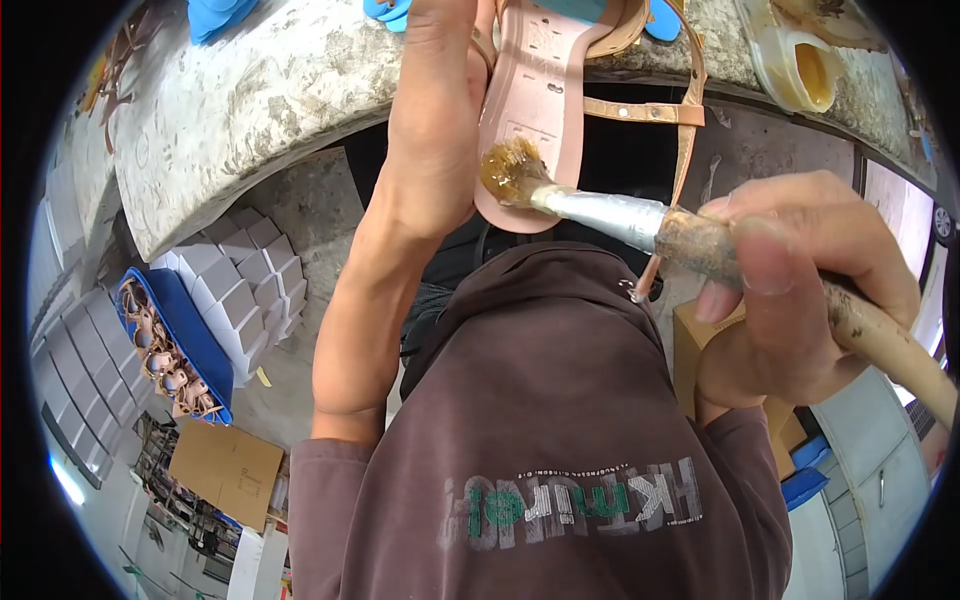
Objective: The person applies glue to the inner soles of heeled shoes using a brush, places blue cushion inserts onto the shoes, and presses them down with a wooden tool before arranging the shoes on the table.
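Observation:
A pink sandal [530, 105] with tan straps [640, 112] is held over the table's near edge, its footbed facing me and its rounded heel end toward my body. My left hand [432, 110] grips the sandal along its left side; the fingertips are cut off or hidden. In my right hand [810, 270] is a paintbrush [615, 218], fingers closed around its worn wooden handle. Its bristles, wet with yellow-brown, glue-like stuff, touch the footbed near the heel. The brush's metal collar crosses to the right of the sole.
The stained table [270, 105] curves across the top, with blue pieces [215, 18] on it. At top right lies a plastic container [800, 70] with yellowish residue. Stacked white boxes [225, 290], a blue tray [190, 330] of sandals and a cardboard box [228, 468] are lower left.

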